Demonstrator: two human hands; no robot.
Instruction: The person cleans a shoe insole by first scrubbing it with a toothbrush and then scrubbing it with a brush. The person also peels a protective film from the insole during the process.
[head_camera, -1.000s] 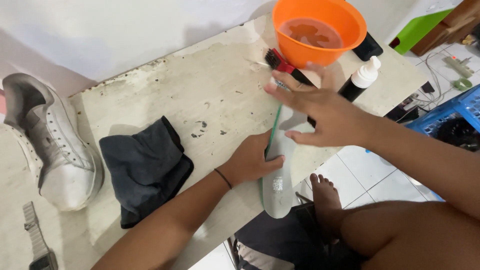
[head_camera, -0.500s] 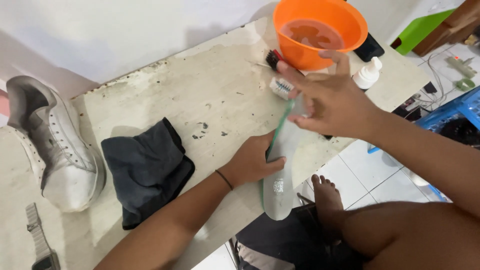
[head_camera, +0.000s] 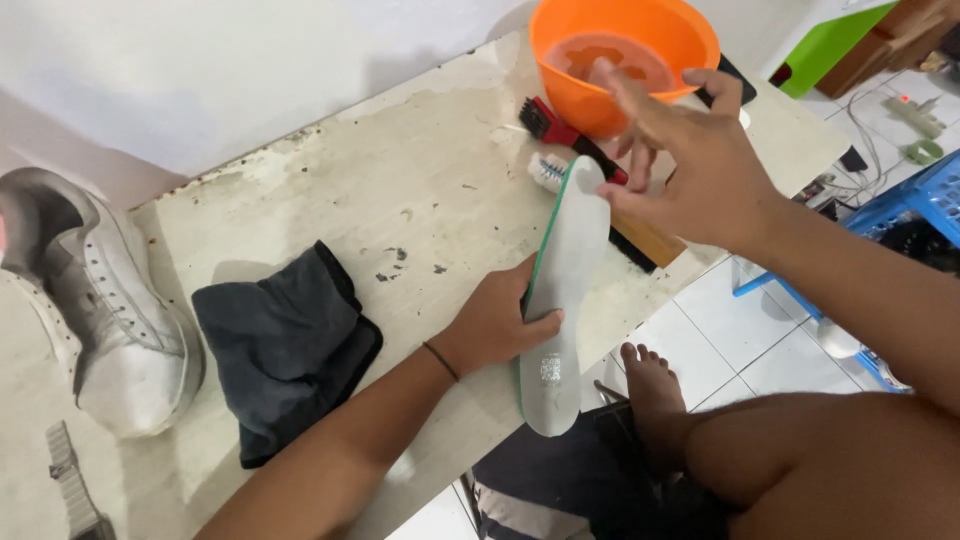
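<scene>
on table edge | left hand (head_camera: 497, 322) grips insole (head_camera: 560, 300) | right hand (head_camera: 690, 160) touches its tip

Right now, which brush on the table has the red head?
The black-bristled brush beside the orange bowl; the toothbrush nearer the insole has a white head.

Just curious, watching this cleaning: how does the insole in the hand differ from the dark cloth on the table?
The insole is pale grey with a green edge, stiff and long; the cloth is dark grey, soft and crumpled. The insole is held on edge by the left hand, with the right hand at its tip; the cloth lies untouched on the table. Both are near the table's front edge.
</scene>
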